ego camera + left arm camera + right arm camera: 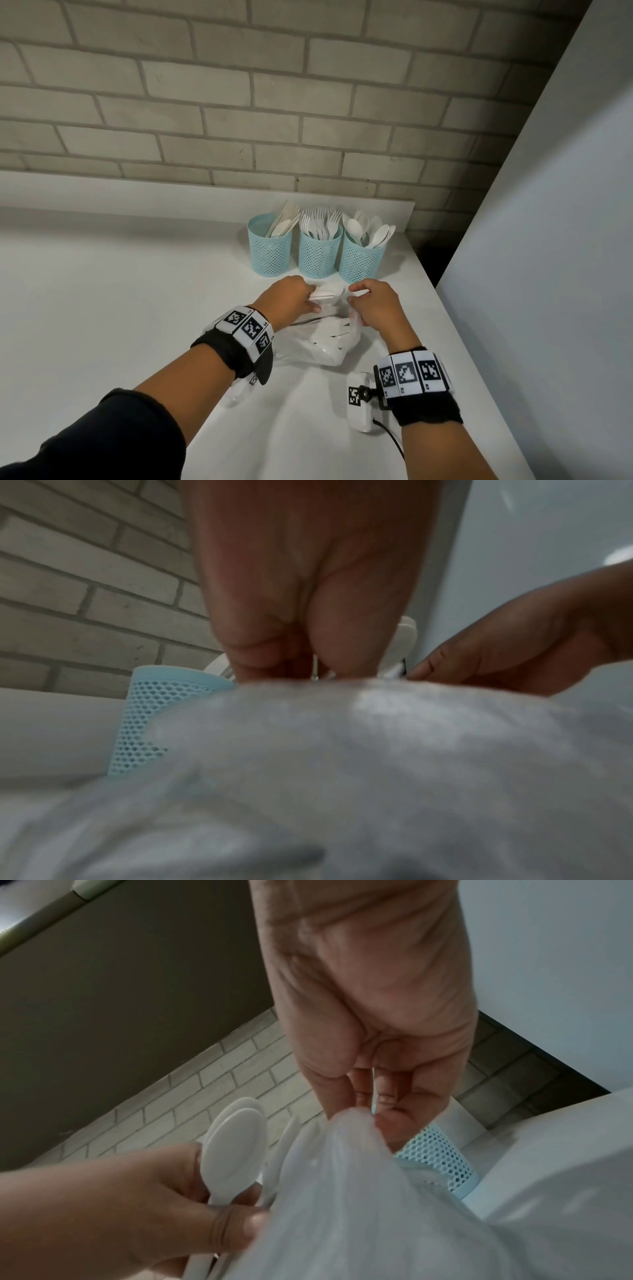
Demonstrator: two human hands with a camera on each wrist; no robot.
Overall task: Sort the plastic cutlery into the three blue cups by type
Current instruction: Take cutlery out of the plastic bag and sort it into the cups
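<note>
Three blue mesh cups stand at the back of the white counter (pixel 102 291): the left cup (pixel 270 248) holds knives, the middle cup (pixel 320 253) forks, the right cup (pixel 359 262) spoons. In front of them lies a clear plastic bag (pixel 329 342) with white cutlery inside. My left hand (pixel 310 296) grips a small bunch of white spoons (pixel 236 1150) at the bag's mouth. My right hand (pixel 359 294) pinches the bag's edge (pixel 356 1118) just right of them. In the left wrist view the blurred bag (pixel 342 764) hides the left hand's fingertips.
A brick wall (pixel 239 102) rises behind the cups. A tall grey panel (pixel 548 240) closes the right side, and the counter's right edge runs close past the right cup. A white camera box (pixel 359 404) with a black cable hangs by my right wrist.
</note>
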